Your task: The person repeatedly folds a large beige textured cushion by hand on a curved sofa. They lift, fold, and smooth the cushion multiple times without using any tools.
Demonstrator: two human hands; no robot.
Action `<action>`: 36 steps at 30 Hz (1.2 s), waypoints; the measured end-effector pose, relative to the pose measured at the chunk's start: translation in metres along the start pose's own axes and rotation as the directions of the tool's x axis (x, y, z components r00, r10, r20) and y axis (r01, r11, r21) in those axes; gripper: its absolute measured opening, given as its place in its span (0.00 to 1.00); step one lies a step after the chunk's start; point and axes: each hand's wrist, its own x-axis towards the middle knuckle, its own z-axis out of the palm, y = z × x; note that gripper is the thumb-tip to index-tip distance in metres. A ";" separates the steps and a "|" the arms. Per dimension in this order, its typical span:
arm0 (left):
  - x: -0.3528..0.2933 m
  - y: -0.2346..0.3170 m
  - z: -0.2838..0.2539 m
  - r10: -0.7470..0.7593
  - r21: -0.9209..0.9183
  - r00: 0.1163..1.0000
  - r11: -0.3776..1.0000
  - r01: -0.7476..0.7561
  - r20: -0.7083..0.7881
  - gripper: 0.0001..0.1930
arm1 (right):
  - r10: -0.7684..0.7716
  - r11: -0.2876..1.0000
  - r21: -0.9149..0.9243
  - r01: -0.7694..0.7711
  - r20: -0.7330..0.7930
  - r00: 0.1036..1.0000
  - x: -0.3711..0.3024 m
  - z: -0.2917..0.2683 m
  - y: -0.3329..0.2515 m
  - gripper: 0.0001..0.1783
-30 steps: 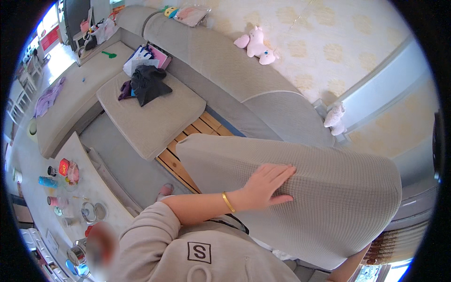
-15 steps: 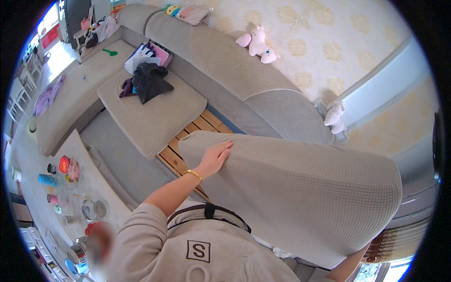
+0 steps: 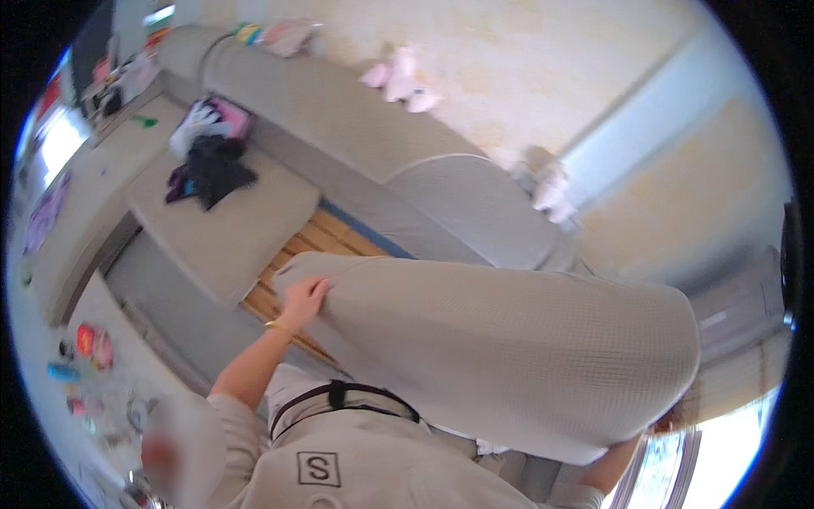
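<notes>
A long seat cushion [image 3: 500, 339] in a ribbed beige cover is tilted up in front of my body. My left hand [image 3: 305, 301], with a gold bangle at the wrist, grips it at its left end, the fingers bent over the cover. At the lower right my right forearm [image 3: 615, 467] reaches to the cushion's right end; the hand itself is hidden behind it. Under the left end, wooden slats [image 3: 326, 237] of the sofa base are exposed. Beyond them a flat beige seat cushion [image 3: 212, 254] carries a heap of dark clothing [image 3: 218, 170].
The sofa backrest [image 3: 339, 127] runs along the wall, with pink plush toys [image 3: 403, 81] on top and a pale plush [image 3: 553, 193] in the corner. On the left, a table [image 3: 127, 318] holds a red package [image 3: 93, 343] and several jars. Light-coloured curtains hang beside a bright window [image 3: 721, 462].
The view has swung, so the room sits further left and is blurred. The cushion's left end and my left hand have shifted left and slightly down in the picture; the hand remains on the cushion.
</notes>
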 end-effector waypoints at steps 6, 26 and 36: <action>0.030 0.104 0.002 0.276 -0.176 0.950 0.952 -0.250 0.144 0.17 | -0.006 0.998 0.060 0.006 -0.003 1.000 -0.013 -0.006 -0.008 0.29; 0.083 0.248 0.083 0.097 -0.100 -0.026 0.923 -0.371 0.995 0.31 | -0.178 0.924 0.382 0.026 0.367 0.913 0.007 -0.016 -0.075 0.30; 0.072 0.350 0.100 0.441 -0.499 -0.428 0.866 -0.026 0.789 0.21 | -0.372 0.723 0.642 -0.255 0.672 0.640 0.056 0.026 -0.121 0.32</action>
